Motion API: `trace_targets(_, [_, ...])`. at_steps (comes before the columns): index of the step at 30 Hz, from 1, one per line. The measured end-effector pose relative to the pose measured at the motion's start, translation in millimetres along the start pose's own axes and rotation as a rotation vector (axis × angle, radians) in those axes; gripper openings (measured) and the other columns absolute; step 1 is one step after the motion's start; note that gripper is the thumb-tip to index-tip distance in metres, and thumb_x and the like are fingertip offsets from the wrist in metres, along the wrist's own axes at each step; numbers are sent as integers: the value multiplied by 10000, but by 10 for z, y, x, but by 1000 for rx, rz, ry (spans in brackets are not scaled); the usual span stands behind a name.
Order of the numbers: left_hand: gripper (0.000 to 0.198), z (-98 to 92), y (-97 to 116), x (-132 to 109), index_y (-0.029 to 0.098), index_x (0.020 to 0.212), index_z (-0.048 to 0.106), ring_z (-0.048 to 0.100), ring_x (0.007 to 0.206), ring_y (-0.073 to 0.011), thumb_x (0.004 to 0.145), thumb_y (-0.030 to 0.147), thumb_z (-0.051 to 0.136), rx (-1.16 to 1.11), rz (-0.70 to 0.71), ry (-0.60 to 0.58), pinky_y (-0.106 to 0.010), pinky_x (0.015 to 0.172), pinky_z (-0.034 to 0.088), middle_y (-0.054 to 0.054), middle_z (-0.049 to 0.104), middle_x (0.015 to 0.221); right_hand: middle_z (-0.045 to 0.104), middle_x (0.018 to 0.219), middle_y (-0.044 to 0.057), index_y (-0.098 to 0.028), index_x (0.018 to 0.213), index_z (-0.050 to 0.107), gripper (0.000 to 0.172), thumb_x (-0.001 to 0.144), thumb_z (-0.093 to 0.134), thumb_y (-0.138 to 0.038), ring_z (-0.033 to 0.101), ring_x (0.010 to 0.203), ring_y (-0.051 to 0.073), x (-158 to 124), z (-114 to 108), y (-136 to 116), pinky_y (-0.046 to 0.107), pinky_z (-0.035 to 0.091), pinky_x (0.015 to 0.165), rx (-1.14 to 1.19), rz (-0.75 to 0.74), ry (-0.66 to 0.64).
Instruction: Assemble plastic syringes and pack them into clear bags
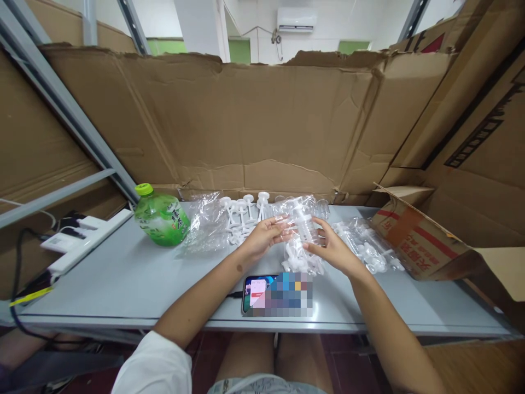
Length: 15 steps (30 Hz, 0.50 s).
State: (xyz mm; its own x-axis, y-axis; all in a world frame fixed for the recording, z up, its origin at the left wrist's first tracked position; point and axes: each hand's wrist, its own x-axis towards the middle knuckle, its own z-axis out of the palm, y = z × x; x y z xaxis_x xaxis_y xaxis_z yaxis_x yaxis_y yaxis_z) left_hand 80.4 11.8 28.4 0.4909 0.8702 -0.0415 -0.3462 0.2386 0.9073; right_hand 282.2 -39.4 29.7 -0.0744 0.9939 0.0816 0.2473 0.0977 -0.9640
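Green-capped bottle [161,219] near a white power strip [91,242], lit phone [258,297] on the grey table [123,282], wall air conditioner [297,18].

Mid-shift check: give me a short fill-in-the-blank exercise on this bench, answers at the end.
1. Between the left hand and the right hand is clear, crinkled ____.
2. The right hand is the one nearer the open ____ with red print.
3. In the picture, a dark cable meets the phone on its ____ side.
4. The tall panel behind the table is ____.

Answers: plastic; box; left; cardboard.

Left hand [266,236], one: fingers pointing inward. Right hand [334,249], one: fingers bent, thumb apart. Forearms [200,295], two: bare, converging.
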Motion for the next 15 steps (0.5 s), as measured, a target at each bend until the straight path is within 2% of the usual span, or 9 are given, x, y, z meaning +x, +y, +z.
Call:
trace_targets(2, [521,-42,-18,1,161,1228,501,654,932,-190,749,255,683,62,18,-13,-370,904,489,-153,550,1259,559,1027,90,-265,1277,391,743,631,733,-399,578,912,240,-23,-158,-2,371,520,697,-108,31,72])
trace_targets(4, [586,-142,-34,8,186,1270,458,636,968,-203,740,289,686,188,62,11,-384,898,485,-160,484,1323,562,1071,119,-234,1246,396,729,623,723,-425,564,991,267,-56,-425,-5,369,508,724,-221,54,195])
trace_targets(8, [531,-450,-14,18,172,1265,463,572,1065,-239,780,332,610,633,212,130,-388,902,462,-155,465,1331,559,1167,186,-162,1167,458,563,702,635,-427,554,1046,301,-113,-1039,8,363,462,777,-630,156,462])
trace_targets(11, [452,-679,41,0,168,1217,515,506,1148,-266,796,327,560,1057,304,216,-404,966,401,-135,485,1308,581,1135,241,-82,1169,484,526,754,582,-391,579,1009,323,-111,-1308,48,354,429,780,-903,323,469])
trace_targets(13, [421,-796,83,-19,169,1190,545,456,1200,-282,796,316,548,1319,312,277,-418,1012,343,-132,491,1303,597,1099,271,-58,1197,481,534,783,542,-389,597,986,345,-100,-1355,82,363,425,732,-1017,441,432])
trace_targets(15, [390,-873,117,-38,180,1170,565,466,1182,-291,807,315,524,1505,270,327,-435,1006,333,-125,523,1272,613,1066,283,-77,1243,454,540,803,509,-385,614,951,365,-98,-1315,108,383,420,675,-1120,505,444])
